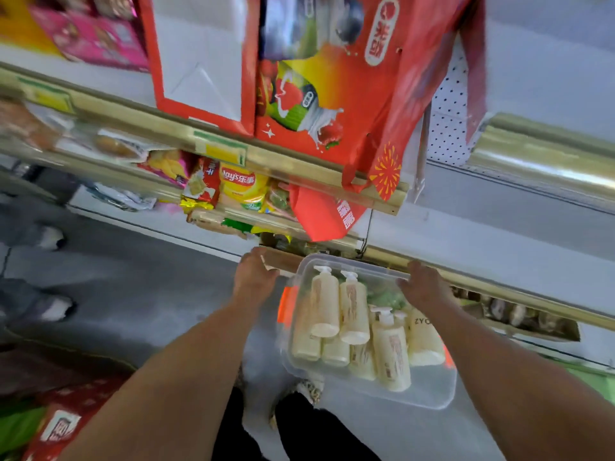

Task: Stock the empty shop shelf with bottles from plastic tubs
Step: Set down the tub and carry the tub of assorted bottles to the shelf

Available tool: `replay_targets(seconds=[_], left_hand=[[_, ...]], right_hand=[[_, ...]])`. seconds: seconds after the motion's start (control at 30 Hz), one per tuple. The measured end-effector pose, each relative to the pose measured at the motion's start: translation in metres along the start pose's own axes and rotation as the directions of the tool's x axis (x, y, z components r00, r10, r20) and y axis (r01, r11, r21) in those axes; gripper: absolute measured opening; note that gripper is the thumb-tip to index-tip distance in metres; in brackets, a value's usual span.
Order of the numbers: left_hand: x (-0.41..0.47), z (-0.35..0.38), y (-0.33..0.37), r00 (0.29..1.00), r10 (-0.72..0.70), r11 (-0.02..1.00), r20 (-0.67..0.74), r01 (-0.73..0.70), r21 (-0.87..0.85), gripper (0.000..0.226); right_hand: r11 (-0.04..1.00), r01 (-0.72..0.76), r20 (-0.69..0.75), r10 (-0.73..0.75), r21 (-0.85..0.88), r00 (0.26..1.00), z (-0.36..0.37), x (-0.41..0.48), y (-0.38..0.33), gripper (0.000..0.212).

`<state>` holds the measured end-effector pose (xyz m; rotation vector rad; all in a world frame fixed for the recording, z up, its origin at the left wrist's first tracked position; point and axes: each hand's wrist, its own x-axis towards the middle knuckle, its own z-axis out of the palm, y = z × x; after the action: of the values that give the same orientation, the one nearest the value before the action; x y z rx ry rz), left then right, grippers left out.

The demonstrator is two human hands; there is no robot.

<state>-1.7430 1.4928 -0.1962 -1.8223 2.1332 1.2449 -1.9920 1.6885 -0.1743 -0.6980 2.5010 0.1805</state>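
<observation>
Head view, left hand (254, 277), right hand (423, 286), fingers gripping tub (432, 390), bottles (324, 307) lying, pumps toward shelf (499, 287)

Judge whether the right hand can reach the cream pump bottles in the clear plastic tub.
Probably yes: the right hand sits at the clear plastic tub, no lid shows, and the cream pump bottles lie beside it.

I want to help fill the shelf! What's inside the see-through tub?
Cream pump bottles lie piled in the clear plastic tub. Something green peeks out behind them; the bottles cover the rest of it.
</observation>
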Motion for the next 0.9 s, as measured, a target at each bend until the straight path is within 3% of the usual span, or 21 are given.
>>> replay_targets(seconds=[0.13, 0.3, 0.47, 0.67, 0.9], left_hand=[[0.001, -0.085, -0.032, 0.991, 0.063, 0.997, -0.116, -0.057, 0.058, 0.059], [-0.008, -0.208, -0.09, 0.935, 0.066, 0.994, -0.348, -0.031, 0.104, 0.064], [-0.026, -0.338, -0.149, 0.85, 0.044, 0.987, -0.525, 0.044, 0.154, 0.06], [-0.057, -0.467, -0.217, 0.653, 0.035, 0.988, -0.757, 0.093, 0.125, 0.049], [-0.069, -0.552, -0.242, 0.601, 0.048, 0.991, -0.798, 0.073, 0.114, 0.052]], right_hand=[[0.935, 0.328, 0.006, -0.33, -0.137, 0.944, -0.032, -0.013, -0.124, 0.041], [0.72, 0.658, -0.013, -0.677, -0.219, 0.736, -0.066, -0.063, -0.285, 0.045], [0.531, 0.805, -0.068, -0.843, -0.265, 0.534, -0.088, -0.133, -0.445, 0.045], [0.32, 0.909, -0.135, -0.947, -0.267, 0.293, -0.111, -0.215, -0.602, 0.05], [0.217, 0.923, -0.189, -0.968, -0.318, 0.162, -0.136, -0.281, -0.695, 0.062]])
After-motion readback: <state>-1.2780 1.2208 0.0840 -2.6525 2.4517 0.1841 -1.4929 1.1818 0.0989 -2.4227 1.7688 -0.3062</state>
